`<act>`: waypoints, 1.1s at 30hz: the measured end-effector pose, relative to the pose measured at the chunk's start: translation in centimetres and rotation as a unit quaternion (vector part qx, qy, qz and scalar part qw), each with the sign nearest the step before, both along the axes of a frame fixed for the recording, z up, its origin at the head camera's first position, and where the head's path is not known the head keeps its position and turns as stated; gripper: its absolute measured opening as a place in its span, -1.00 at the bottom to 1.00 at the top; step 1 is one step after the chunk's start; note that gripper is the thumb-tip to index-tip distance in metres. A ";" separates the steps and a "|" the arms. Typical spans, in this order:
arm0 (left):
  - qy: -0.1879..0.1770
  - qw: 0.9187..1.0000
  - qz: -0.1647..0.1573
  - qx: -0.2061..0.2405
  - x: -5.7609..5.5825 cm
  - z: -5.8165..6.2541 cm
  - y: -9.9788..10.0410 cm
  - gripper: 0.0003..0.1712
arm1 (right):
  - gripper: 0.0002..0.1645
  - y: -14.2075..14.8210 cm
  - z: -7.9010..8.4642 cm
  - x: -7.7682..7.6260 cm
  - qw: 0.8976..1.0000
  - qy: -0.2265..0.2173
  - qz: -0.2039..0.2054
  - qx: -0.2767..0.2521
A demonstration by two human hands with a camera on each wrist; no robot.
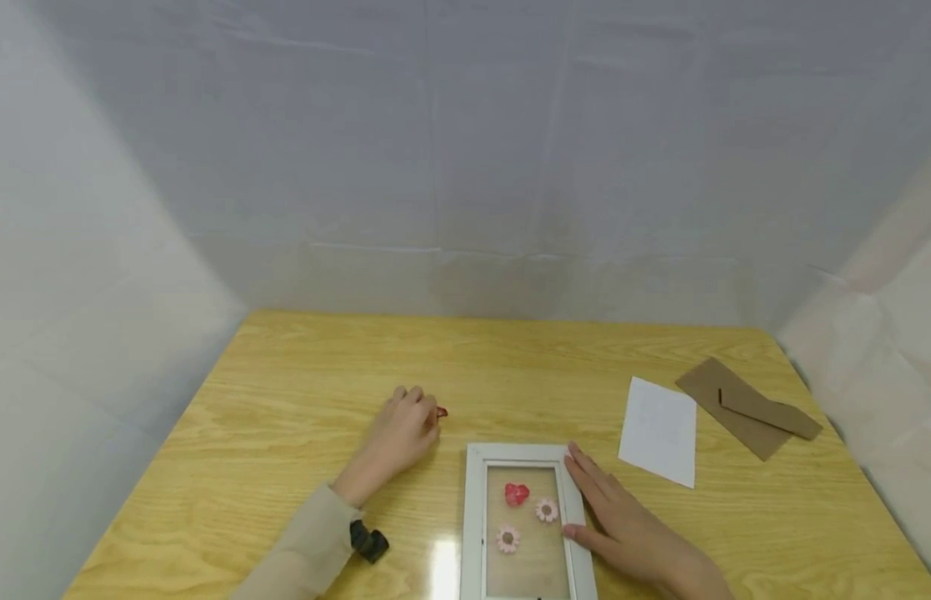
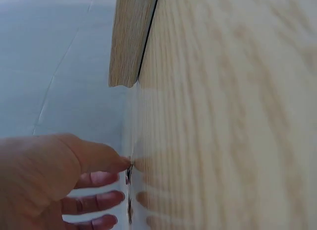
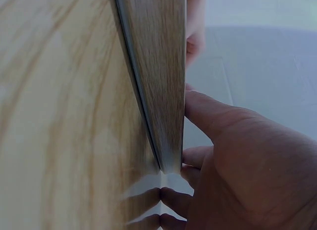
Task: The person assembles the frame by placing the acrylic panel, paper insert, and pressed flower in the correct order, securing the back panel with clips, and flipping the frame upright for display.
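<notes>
A white picture frame (image 1: 474,517) lies on the table; its brown wood-grain side (image 3: 158,71) shows in the right wrist view. Behind its clear pane are a red flower (image 1: 517,494) and two pink daisy-like flowers (image 1: 508,539). My right hand (image 1: 623,529) rests along the frame's right side, fingers extended near the top corner and thumb at the edge. Left of the frame, my left hand (image 1: 405,429) bends down to the table and pinches at a small red piece (image 1: 442,412), mostly hidden by the fingers. Thin dark bits (image 2: 130,209) show under the fingertips.
Right of the frame lies a white sheet of paper (image 1: 658,433). Beyond it is a brown backing board (image 1: 743,407) with a slim stand on it. Pale sheeting (image 1: 495,167) surrounds the wooden table (image 1: 322,358). A black band (image 1: 367,542) sits at the left sleeve.
</notes>
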State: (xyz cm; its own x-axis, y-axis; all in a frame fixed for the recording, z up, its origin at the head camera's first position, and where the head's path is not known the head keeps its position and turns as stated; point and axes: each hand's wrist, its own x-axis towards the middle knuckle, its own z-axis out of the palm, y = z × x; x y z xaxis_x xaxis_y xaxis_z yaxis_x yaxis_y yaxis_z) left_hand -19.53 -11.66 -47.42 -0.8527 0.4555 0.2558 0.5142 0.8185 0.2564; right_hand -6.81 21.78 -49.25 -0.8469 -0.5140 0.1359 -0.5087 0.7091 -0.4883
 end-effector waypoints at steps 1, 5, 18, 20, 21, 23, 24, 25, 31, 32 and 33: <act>-0.005 1.000 0.012 -0.003 0.0 0.1 0.0 -0.82 | -0.07 0.0 0.0 0.0 1.000 0.001 0.000 0.001; -0.022 0.999 0.044 -0.010 0.0 0.3 0.0 -0.85 | -0.07 0.0 0.0 0.0 1.000 0.000 0.002 0.001; -0.060 0.992 0.071 -0.084 -0.4 1.3 1.5 -0.92 | -0.08 0.0 0.2 0.1 1.000 -0.005 -0.001 0.002; -0.064 0.991 0.077 -0.089 -0.5 1.3 1.7 -0.89 | -0.07 0.0 0.2 0.0 1.000 -0.006 0.000 0.000; -0.065 0.990 0.078 -0.093 -0.5 1.3 1.8 -0.89 | -0.07 0.0 0.2 0.0 1.000 -0.007 0.000 -0.001; -0.067 0.989 0.079 -0.104 -0.5 1.3 2.0 -0.88 | -0.07 0.0 0.1 0.0 1.000 -0.005 0.001 -0.002; -0.069 0.988 0.078 -0.112 -0.5 1.2 2.0 -0.89 | -0.07 0.0 0.1 0.0 1.000 -0.006 0.001 -0.003; -0.071 0.987 0.076 -0.119 -0.5 1.2 2.1 -0.89 | -0.07 0.0 0.1 -0.1 1.000 -0.006 0.001 -0.004; -0.072 0.984 0.074 -0.144 -0.5 0.9 2.3 -0.86 | -0.07 -0.1 0.2 0.0 1.000 -0.008 -0.002 -0.003; -0.070 0.984 0.074 -0.143 -0.5 0.8 2.3 -0.87 | -0.07 -0.1 0.2 0.0 1.000 -0.007 -0.003 -0.003; -0.069 0.985 0.074 -0.141 -0.5 0.7 2.2 -0.87 | -0.07 -0.1 0.3 0.1 1.000 -0.007 -0.004 -0.002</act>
